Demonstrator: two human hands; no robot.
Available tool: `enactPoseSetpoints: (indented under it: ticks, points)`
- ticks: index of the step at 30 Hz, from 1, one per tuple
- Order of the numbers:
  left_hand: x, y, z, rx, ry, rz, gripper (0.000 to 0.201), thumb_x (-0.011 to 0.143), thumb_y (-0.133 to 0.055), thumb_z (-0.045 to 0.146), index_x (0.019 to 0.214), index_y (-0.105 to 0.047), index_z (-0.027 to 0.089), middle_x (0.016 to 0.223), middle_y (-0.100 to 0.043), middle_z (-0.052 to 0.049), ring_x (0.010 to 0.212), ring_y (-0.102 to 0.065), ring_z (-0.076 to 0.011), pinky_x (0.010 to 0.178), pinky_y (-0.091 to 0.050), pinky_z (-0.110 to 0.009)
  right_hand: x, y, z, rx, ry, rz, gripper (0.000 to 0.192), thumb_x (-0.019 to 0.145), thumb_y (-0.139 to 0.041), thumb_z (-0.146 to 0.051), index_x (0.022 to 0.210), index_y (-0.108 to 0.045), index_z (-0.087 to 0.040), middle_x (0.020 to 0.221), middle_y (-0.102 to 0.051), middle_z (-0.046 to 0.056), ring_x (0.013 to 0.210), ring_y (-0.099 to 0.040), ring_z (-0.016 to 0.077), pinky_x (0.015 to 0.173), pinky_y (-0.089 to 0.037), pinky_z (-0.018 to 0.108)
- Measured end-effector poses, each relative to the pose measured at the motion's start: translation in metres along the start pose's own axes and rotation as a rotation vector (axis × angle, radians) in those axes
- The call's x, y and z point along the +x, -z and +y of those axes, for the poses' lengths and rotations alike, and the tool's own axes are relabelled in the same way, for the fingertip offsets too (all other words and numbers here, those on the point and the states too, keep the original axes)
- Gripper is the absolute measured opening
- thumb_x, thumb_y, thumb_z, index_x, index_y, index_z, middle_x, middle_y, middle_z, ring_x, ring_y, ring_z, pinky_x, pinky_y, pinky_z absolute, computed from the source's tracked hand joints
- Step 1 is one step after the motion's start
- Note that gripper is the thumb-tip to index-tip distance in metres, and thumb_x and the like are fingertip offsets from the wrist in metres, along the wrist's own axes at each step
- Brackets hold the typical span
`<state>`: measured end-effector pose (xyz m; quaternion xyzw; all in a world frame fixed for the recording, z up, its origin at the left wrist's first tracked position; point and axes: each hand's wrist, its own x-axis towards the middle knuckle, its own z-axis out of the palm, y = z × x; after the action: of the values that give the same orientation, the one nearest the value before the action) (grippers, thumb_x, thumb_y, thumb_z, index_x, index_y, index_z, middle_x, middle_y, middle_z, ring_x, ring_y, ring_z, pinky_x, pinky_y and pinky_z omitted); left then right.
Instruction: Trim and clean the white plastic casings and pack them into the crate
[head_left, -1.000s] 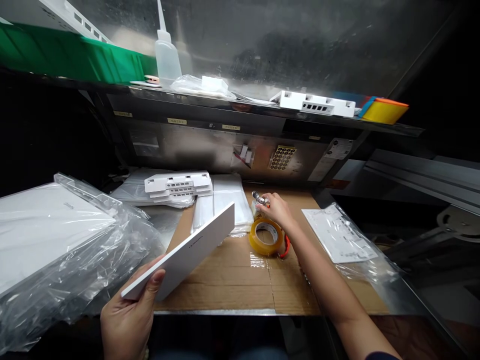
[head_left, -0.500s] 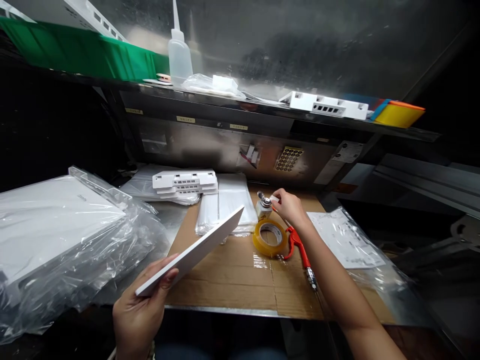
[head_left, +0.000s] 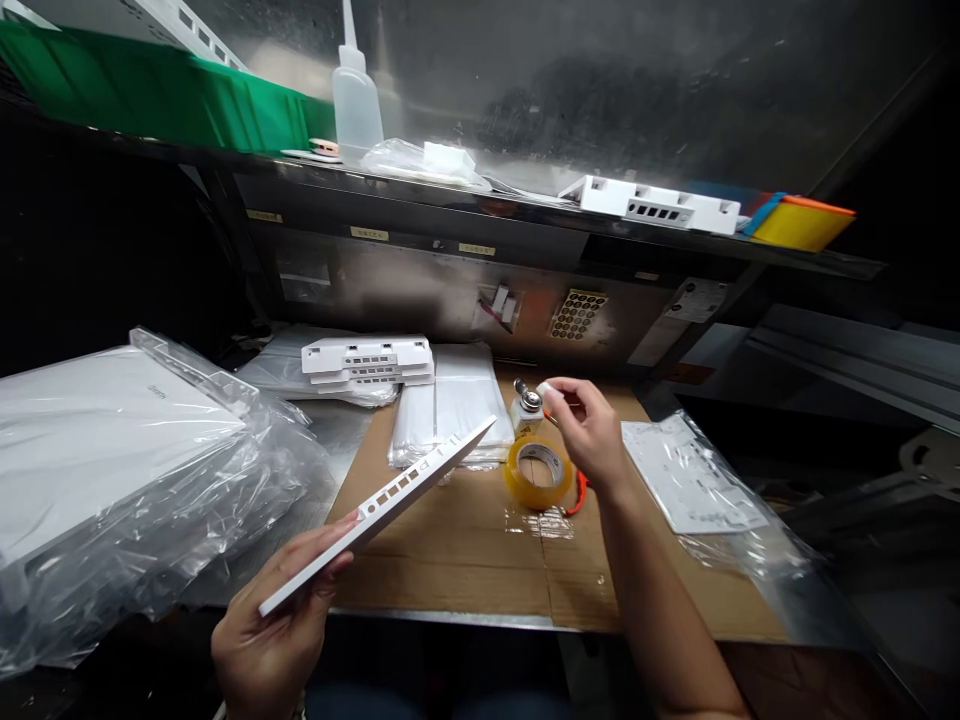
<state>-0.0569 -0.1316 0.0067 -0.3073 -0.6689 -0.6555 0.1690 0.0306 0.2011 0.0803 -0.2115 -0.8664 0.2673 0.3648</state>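
My left hand grips a white plastic housing panel by its near end, tilted up, with a row of port cutouts along its edge. My right hand pinches a small white wad, perhaps cloth. The wad is beside the metal top of a small pump dispenser bottle, whose lid stands raised. Just in front of the bottle lies a roll of yellow tape. A red-handled tool is mostly hidden behind my right forearm.
Stacked white panels and clear plastic bags lie at the back. Bagged white panels fill the left, and another bagged sheet lies right. A metal shelf overhead carries a squeeze bottle and green bin.
My right hand has turned and lifted slightly, with the white wad now showing over the bottle's side. My left hand has rolled the panel, bringing its port cutouts into view.
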Motion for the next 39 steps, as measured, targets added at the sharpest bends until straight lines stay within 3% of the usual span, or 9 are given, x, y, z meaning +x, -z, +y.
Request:
enactPoseSetpoints:
  ticks: [4,10,15,23,26,31,36,39]
  points:
    - [-0.002,-0.004,0.002,-0.012,-0.043,-0.029,0.035,0.084,-0.075,0.0,0.107,-0.081,0.026,0.109,-0.08,-0.001,0.101,-0.076,-0.0251,0.093,-0.059,-0.035,-0.04,-0.009,-0.044,0.323,0.156,0.073,0.014,0.101,-0.064,-0.034,0.108,-0.071,-0.023,0.106,-0.072,0.007,0.097,-0.069,0.0197,0.083,-0.059,0.033]
    - [-0.002,-0.008,0.009,0.061,-0.183,-0.097,0.042,0.082,-0.075,-0.002,0.113,-0.079,0.026,0.112,-0.08,-0.002,0.099,-0.077,-0.0264,0.092,-0.06,-0.039,-0.054,-0.027,-0.057,0.247,0.226,0.136,0.009,0.099,-0.065,-0.021,0.103,-0.073,-0.021,0.098,-0.068,0.005,0.081,-0.064,0.0148,0.073,-0.057,0.03]
    - [0.0,-0.017,0.011,0.095,-0.271,-0.095,0.045,0.081,-0.076,-0.002,0.116,-0.078,0.026,0.109,-0.082,-0.003,0.099,-0.078,-0.0278,0.089,-0.063,-0.04,-0.064,-0.033,-0.072,0.303,0.253,0.069,0.011,0.099,-0.063,-0.018,0.101,-0.073,-0.023,0.095,-0.07,0.005,0.081,-0.066,0.016,0.072,-0.058,0.031]
    - [-0.014,-0.027,-0.008,0.05,-0.111,-0.024,0.026,0.087,-0.076,0.009,0.107,-0.07,0.023,0.107,-0.082,-0.005,0.105,-0.078,-0.0293,0.094,-0.066,-0.045,-0.101,-0.046,-0.12,0.418,0.374,-0.1,0.018,0.099,-0.064,-0.016,0.112,-0.07,-0.026,0.099,-0.073,0.006,0.09,-0.072,0.0197,0.078,-0.063,0.034]
    - [-0.015,-0.028,-0.006,0.038,-0.12,-0.03,0.023,0.089,-0.074,0.01,0.105,-0.065,0.023,0.108,-0.082,-0.006,0.104,-0.078,-0.0287,0.093,-0.067,-0.046,-0.098,-0.046,-0.119,0.428,0.384,-0.11,0.017,0.098,-0.065,-0.014,0.11,-0.071,-0.024,0.097,-0.074,0.006,0.089,-0.072,0.0192,0.078,-0.062,0.033]
    - [-0.005,-0.03,0.0,-0.003,-0.236,-0.03,0.039,0.081,-0.077,-0.003,0.106,-0.062,0.023,0.106,-0.083,-0.004,0.1,-0.079,-0.0281,0.096,-0.066,-0.049,-0.083,-0.044,-0.11,0.359,0.284,-0.036,0.013,0.096,-0.065,-0.012,0.098,-0.072,-0.023,0.09,-0.07,0.004,0.077,-0.067,0.0169,0.069,-0.057,0.031]
    - [-0.004,-0.027,-0.001,0.02,-0.26,-0.076,0.037,0.084,-0.073,-0.004,0.108,-0.064,0.023,0.112,-0.082,-0.005,0.107,-0.077,-0.026,0.101,-0.063,-0.046,-0.094,-0.044,-0.125,0.479,0.342,-0.145,0.014,0.096,-0.066,-0.012,0.104,-0.071,-0.022,0.092,-0.071,0.005,0.083,-0.07,0.017,0.074,-0.059,0.029]
    - [-0.004,-0.025,-0.002,0.008,-0.29,-0.075,0.042,0.081,-0.074,-0.007,0.109,-0.063,0.022,0.112,-0.082,-0.005,0.109,-0.077,-0.0269,0.102,-0.062,-0.049,-0.094,-0.042,-0.123,0.479,0.323,-0.127,0.013,0.095,-0.067,-0.012,0.102,-0.072,-0.022,0.092,-0.071,0.004,0.083,-0.069,0.0164,0.073,-0.058,0.028]
